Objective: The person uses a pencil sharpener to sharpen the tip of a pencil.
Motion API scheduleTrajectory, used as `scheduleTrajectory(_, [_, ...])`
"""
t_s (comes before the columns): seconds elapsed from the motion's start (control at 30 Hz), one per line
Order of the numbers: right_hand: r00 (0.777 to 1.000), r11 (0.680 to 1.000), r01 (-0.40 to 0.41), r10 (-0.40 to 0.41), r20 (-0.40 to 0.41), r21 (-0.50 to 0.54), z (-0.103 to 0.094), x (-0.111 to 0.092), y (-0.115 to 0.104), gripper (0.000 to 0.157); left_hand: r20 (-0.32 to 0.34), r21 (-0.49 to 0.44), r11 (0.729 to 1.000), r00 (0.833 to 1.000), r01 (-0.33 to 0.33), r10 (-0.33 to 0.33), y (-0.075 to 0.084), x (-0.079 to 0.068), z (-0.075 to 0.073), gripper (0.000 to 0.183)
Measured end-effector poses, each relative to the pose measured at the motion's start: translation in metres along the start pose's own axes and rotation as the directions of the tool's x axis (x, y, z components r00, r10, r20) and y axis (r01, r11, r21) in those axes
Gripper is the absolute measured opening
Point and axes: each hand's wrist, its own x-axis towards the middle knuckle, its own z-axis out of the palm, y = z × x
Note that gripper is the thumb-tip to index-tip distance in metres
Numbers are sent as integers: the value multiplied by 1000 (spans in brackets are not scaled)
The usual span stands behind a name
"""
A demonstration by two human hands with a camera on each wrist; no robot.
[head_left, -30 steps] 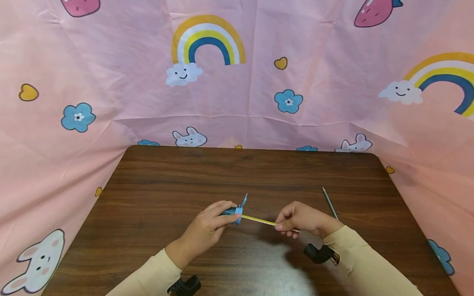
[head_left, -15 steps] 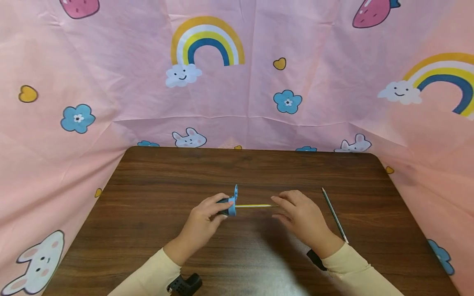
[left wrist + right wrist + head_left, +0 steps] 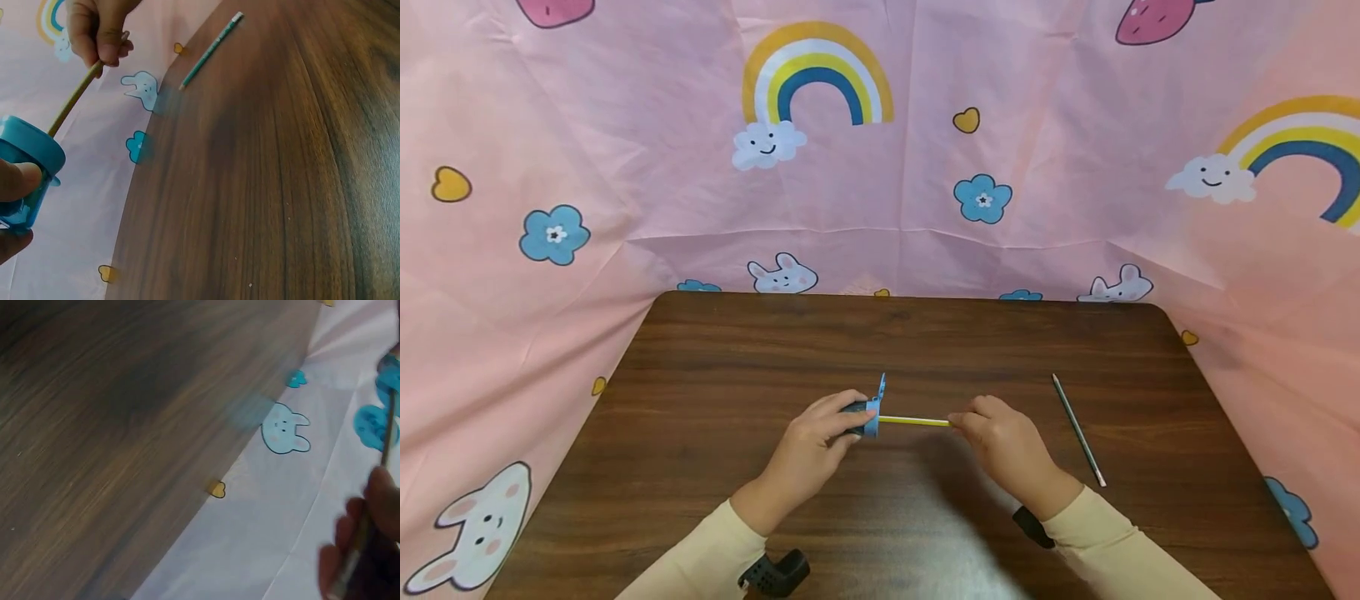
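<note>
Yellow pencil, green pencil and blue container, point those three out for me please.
Yellow pencil (image 3: 914, 421): head view, on the exposed stretch of its shaft.
Green pencil (image 3: 1078, 430): head view, about halfway along its shaft.
Blue container (image 3: 34, 142): left wrist view, on its wide collar.

The flat brown wood-grain bench (image 3: 775, 342) is shining softly, the blue round plastic container (image 3: 37, 149) is looking smooth, the pink printed cloth (image 3: 917, 167) is appearing matt.

Pale glare (image 3: 940, 562) on the near tabletop (image 3: 857, 533), soft shadow (image 3: 970, 496) alongside, blurred fingers (image 3: 329, 565) in the dim right-wrist view.
</note>
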Motion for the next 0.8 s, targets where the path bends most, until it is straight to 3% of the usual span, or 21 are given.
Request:
scheduleTrajectory(0.13, [996,997,-52,48,77,48,-3,3,2,17,0,34,998,999,-52,52,-2,0,0,41])
scheduleTrajectory(0.37, [992,998,-54,51,120,24,-7,7,4,13,-9,31,997,997,-77,77,-5,0,0,41])
scheduleTrajectory(0.8, [963,973,-220,207,175,62,-15,2,10,15,-99,13,1000,995,15,-14,-14,-3,-6,42])
